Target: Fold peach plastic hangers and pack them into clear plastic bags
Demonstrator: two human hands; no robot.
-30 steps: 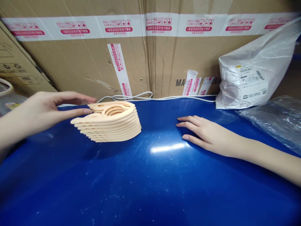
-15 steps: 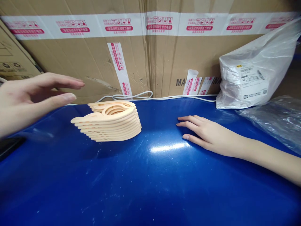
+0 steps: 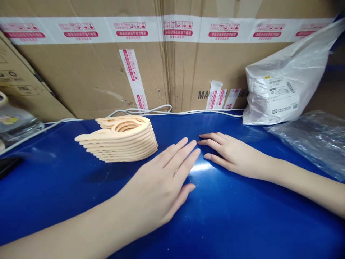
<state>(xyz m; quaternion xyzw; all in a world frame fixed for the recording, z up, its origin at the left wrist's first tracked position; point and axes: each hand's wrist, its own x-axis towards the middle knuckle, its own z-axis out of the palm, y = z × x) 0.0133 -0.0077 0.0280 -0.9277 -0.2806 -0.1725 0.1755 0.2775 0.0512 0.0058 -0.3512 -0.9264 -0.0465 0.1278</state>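
Note:
A stack of several peach-coloured flat plastic pieces stands on the shiny blue table surface, left of centre. My left hand lies flat on the blue surface just right of the stack, fingers stretched out and holding nothing. My right hand rests palm down beside it, fingers extended, also holding nothing. The fingertips of both hands nearly meet.
Taped cardboard boxes form a wall behind the table. A white cable runs along its back edge. A white plastic bag with a label and a clear crinkled bag lie at the right. A clear container sits far left.
My left hand has left the stack, swung from the far left across to the middle, and come down flat beside my right hand. The right hand and the stack stayed put.

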